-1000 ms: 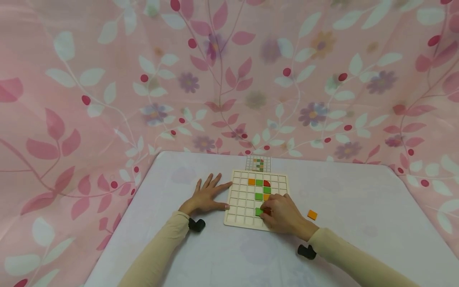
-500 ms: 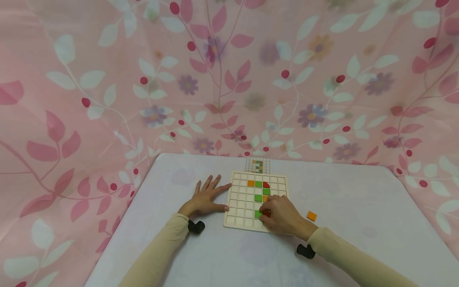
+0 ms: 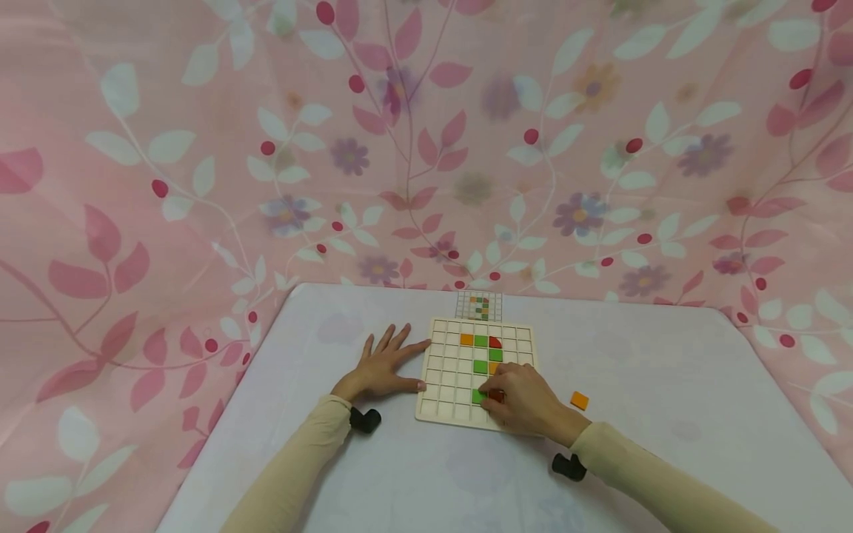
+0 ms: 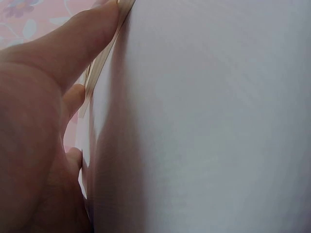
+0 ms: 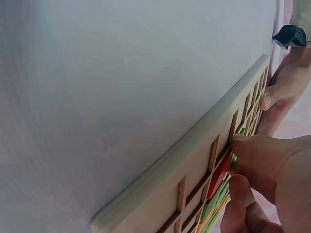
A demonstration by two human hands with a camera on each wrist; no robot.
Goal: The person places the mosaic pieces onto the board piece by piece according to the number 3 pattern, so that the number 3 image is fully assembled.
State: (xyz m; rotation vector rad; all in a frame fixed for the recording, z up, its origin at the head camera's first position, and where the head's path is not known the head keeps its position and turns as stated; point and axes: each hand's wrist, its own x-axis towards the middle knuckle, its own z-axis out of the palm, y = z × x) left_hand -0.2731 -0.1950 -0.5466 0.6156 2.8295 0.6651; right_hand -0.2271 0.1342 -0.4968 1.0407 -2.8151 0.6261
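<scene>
A pale wooden grid board [image 3: 443, 374] lies on the table. My left hand [image 3: 383, 370] is spread at its left side, fingers straight, with thumb and index fingertip touching the edge; the left wrist view shows the thumb [image 4: 82, 41] against it. Over the lower right of the board, my right hand [image 3: 526, 400] has curled fingers and pinches a green square tile [image 3: 477, 397] between thumb and finger. Beside that tile, a red piece [image 5: 219, 174] shows partly under the hand. Higher up sit orange [image 3: 466, 340], green [image 3: 480, 367] and red rounded [image 3: 494, 343] tiles.
Behind the board lies a small pattern card [image 3: 479, 305] with a coloured grid. One loose orange tile [image 3: 580, 400] rests on the white-covered table [image 3: 666, 414], right of the board. A pink floral cloth [image 3: 426, 148] hangs behind and at the sides.
The right fingertips have shifted slightly left, and the green tile with them. My left hand stays in place at the board's edge. The head view has tilted a little.
</scene>
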